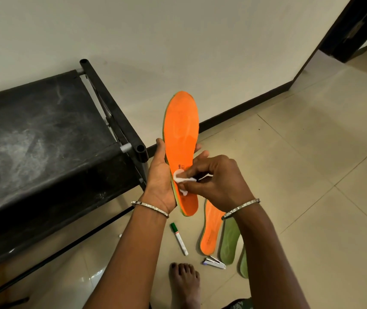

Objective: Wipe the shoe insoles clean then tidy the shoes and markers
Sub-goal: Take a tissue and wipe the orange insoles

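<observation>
A: What is held by the fingers (190, 185) of the right hand (218, 181)?

B: A small white wad (180, 175) is pinched there, and it is pressed on the heel half of the orange insole (180, 130). This insole is held up in the air above the floor (311, 175). It is gripped by the left hand (160, 175), with the thumb on one edge and the fingertips on the other.

A: How is such an insole expected to handle?

B: It is judged to be light, thin and bendable. It is best supported from behind, near the place that is wiped, because the toe end may flop.

A: Are any containers seen?

B: None is seen, and no shoes either. A second orange insole (210, 230), two green insoles (230, 244), a green marker (179, 238) and a stapler (214, 263) are lying on the floor, near a black rack (44, 130).
</observation>
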Demonstrator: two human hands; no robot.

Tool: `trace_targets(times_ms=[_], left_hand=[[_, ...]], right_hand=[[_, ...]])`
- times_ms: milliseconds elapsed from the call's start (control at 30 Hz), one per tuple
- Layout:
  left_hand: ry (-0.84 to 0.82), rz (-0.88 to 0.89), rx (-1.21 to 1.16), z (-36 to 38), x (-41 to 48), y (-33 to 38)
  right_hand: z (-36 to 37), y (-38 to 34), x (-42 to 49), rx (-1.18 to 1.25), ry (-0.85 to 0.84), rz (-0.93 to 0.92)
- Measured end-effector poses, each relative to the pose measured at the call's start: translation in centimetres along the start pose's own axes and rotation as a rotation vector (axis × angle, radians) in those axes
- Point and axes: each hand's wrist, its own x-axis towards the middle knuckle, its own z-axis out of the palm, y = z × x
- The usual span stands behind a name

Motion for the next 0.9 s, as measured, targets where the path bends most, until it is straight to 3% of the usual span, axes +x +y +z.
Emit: trace_targets(times_ms=[100,167,367,433,533,600,667,833,900], left_hand=[[0.005,0.044,-0.003,-0.1,0.0,0.1],[0.014,0.064,-0.008,-0.1,0.0,0.2],[-0.004,0.022,-0.029,0.1,-0.2,0.1],[-0.002,0.029,-0.027,0.1,-0.1,0.1],[0.012,0.051,-0.021,-0.1,0.0,0.2],[0.02,0.057,-0.012,-0.2,0.2,0.1],[0.021,0.037,-0.008,-0.1,0.3,0.0],[0.052,-0.009,0.12,0.1,0.3,-0.7],[0.044,-0.016,0.175,0.2,0.3,-0.9]], right_hand=[[-1.6,0.1,-0.6,0.029,-0.301,0.092],[-1.8,0.2,-0.9,0.049,-0.349,0.113],[-0.5,0.2,-0.3,-0.018,0.077,0.028],[-0.8,0.2,-0.4,-0.017,-0.021,0.052],[-1.7,0.0,-0.9,0.037,-0.304,0.154],[-2.0,0.1,-1.1,0.054,-0.353,0.16],[-1.7,0.2,-0.9,0.018,-0.262,0.121],[0.9,0.5,0.3,-0.114,0.3,0.0],[1.3,0.6,0.5,-0.138,0.399,-0.028]])
